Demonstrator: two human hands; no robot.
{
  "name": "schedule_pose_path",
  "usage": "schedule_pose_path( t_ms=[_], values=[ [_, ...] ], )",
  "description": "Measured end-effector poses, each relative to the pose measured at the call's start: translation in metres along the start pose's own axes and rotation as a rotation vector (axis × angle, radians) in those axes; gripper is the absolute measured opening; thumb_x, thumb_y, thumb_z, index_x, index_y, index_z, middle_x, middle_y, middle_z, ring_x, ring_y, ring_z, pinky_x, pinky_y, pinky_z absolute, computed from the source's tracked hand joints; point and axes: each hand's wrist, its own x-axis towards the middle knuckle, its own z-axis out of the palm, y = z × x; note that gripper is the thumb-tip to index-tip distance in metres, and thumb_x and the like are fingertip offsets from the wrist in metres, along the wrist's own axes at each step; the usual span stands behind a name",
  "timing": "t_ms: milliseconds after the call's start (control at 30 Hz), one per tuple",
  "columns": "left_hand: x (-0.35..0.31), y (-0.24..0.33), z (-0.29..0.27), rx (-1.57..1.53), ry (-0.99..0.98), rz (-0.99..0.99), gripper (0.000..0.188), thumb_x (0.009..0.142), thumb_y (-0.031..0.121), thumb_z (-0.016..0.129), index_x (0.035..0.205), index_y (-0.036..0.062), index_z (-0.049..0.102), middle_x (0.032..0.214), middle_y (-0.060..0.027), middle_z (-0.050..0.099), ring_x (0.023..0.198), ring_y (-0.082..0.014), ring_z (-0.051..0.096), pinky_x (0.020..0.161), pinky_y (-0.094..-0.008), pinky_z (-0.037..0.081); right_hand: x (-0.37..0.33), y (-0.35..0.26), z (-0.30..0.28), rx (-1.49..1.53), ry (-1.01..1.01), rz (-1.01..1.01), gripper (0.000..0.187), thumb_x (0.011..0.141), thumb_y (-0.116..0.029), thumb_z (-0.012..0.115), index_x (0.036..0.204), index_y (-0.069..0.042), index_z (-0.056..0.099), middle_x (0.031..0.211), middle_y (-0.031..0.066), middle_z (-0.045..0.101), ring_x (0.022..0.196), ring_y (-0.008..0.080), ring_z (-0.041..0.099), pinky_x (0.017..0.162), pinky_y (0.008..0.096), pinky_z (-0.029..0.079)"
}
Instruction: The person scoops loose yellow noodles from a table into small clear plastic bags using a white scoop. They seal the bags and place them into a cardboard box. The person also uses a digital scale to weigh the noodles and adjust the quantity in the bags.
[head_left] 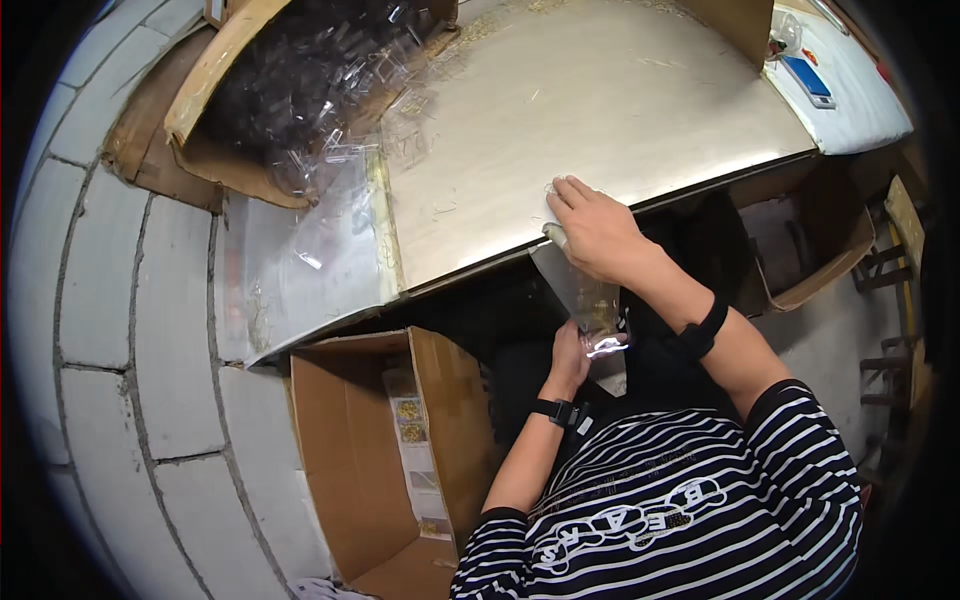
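Observation:
At the front edge of the pale tabletop [610,110], my right hand [597,230] rests with its fingers stretched out and close together. Its thumb tip has a pale covering. Below that edge, my left hand [570,360] is closed around the lower part of a clear plastic container [590,300]. The container's upper part reaches up beneath my right palm, and its lower end shines with reflected light. What it holds is too unclear to tell. Several thin gold-coloured pieces lie scattered on the tabletop, a few of them near my right fingertips.
A cardboard box [185,110] heaped with small clear plastic boxes [310,85] lies at the far left. Below the table stands an open carton [340,440] with small filled boxes inside. Another carton [815,280] sits at right, below a blue device [808,82]. A block wall [110,400] runs along the left.

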Motion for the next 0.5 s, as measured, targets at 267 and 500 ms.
schedule_pose_path(
  t_ms=[267, 500],
  values=[
    [0.007, -0.020, -0.021, -0.035, 0.059, 0.006, 0.039, 0.100, 0.026, 0.031, 0.116, -0.0044, 0.049, 0.100, -0.0155, 0.063, 0.082, -0.0286, 0.067, 0.071, -0.0414, 0.058, -0.065, 0.012, -0.010, 0.205, 0.054, -0.229, 0.039, 0.079, -0.003, 0.058, 0.118, 0.001, 0.054, 0.129, 0.0170, 0.051, 0.125, 0.0311, 0.045, 0.098, 0.0388, 0.044],
    [-0.004, -0.014, -0.027, 0.026, 0.033, -0.002, 0.042, 0.100, 0.035, 0.038, 0.116, -0.0015, 0.052, 0.102, -0.0121, 0.063, 0.084, -0.0216, 0.066, 0.065, -0.0356, 0.057, -0.106, 0.034, -0.027, 0.509, 0.031, -0.126, 0.036, 0.077, 0.009, 0.057, 0.111, -0.002, 0.060, 0.116, 0.0169, 0.060, 0.110, 0.0333, 0.058, 0.091, 0.0373, 0.049]
  ],
)
